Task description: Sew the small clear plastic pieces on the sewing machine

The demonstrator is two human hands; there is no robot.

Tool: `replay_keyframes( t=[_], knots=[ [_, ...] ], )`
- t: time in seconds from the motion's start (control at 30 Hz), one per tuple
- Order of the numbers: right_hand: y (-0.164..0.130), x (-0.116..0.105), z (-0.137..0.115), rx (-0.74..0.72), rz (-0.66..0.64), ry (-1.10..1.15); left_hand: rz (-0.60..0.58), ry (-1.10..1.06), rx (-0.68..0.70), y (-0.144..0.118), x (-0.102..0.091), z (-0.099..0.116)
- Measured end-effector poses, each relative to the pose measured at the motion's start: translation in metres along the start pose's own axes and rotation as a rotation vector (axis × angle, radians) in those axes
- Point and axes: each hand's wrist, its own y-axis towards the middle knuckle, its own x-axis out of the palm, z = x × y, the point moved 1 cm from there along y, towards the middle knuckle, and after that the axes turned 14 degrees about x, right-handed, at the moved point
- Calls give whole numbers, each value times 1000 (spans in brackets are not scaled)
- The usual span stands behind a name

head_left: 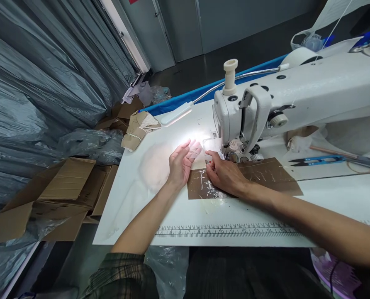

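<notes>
My left hand [182, 164] is turned palm up under the lamp's glare, left of the sewing machine's needle area. Its fingers are stretched and apart from the thumb, and bright light washes out their tips. My right hand [224, 172] is closed, with index finger and thumb drawn together just in front of the presser foot area. Whatever it pinches is too small or hidden to name. Beneath my right hand lies a brown plate [266, 176] marked with pale scratches and shiny tape. The white sewing machine [231, 116] stands right behind that hand.
A flexible lamp [177, 114] lights the white table [172, 211]. A printed ruler [228, 229] runs along its front edge. Blue thread snips [320, 160] lie at right. A wrapped brown bundle [137, 131] rests on the left corner, near an open cardboard box [63, 182].
</notes>
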Motion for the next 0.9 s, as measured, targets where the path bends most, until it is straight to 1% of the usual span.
replay_keyframes(
  t=[0.1, 0.17, 0.27, 0.37, 0.43, 0.57, 0.7, 0.9],
  knots=[
    [-1, -2, -1, 1, 15, 22, -27, 159, 15, -5, 3, 1],
    [-1, -4, -2, -1, 29, 38, -73, 248, 70, -9, 5, 0],
    [0, -7, -2, -24, 51, 47, -176, 289, 146, -14, 6, -2],
    [2, -7, 1, -61, 84, 48, -264, 297, 172, -16, 4, -5],
    [3, -6, 3, -87, 125, 64, -294, 304, 178, -16, 3, -6],
    [5, -4, 6, -132, 197, 112, -299, 308, 165, -16, 2, -6],
    [6, -2, 7, -168, 249, 141, -300, 302, 101, -17, 2, -7],
    [5, 2, 8, -154, 257, 148, -272, 349, 57, -15, 1, -7]
  ],
)
